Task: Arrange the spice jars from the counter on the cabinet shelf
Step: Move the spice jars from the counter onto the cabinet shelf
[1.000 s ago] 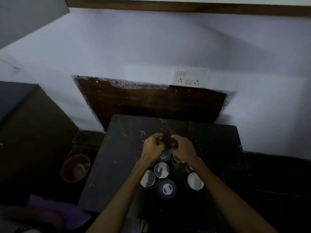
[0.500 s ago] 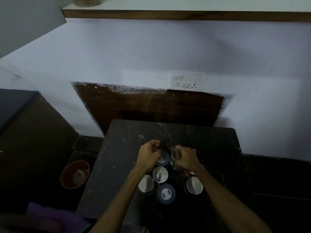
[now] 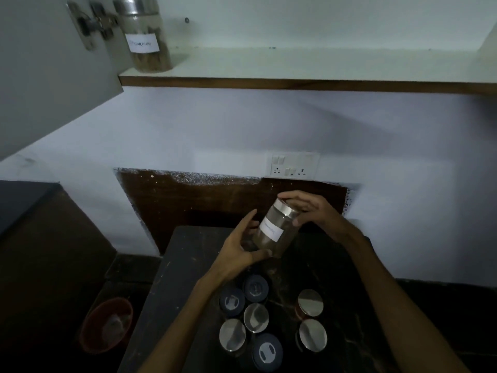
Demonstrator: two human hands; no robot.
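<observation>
Both hands now hold a labelled spice jar [image 3: 274,229] lifted clear of the surface [image 3: 172,286]: right hand [image 3: 313,211] grips its steel lid, left hand [image 3: 242,249] cradles its base. Seven jars [image 3: 256,317] remain below; another jar [image 3: 144,36] has come into view on the cabinet shelf [image 3: 295,63].

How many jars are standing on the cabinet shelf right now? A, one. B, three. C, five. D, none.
A: only one labelled jar stands on the cabinet shelf, at its left end; another jar is tilted in the grip of the left hand and right hand, and the rest sit on the counter.
</observation>
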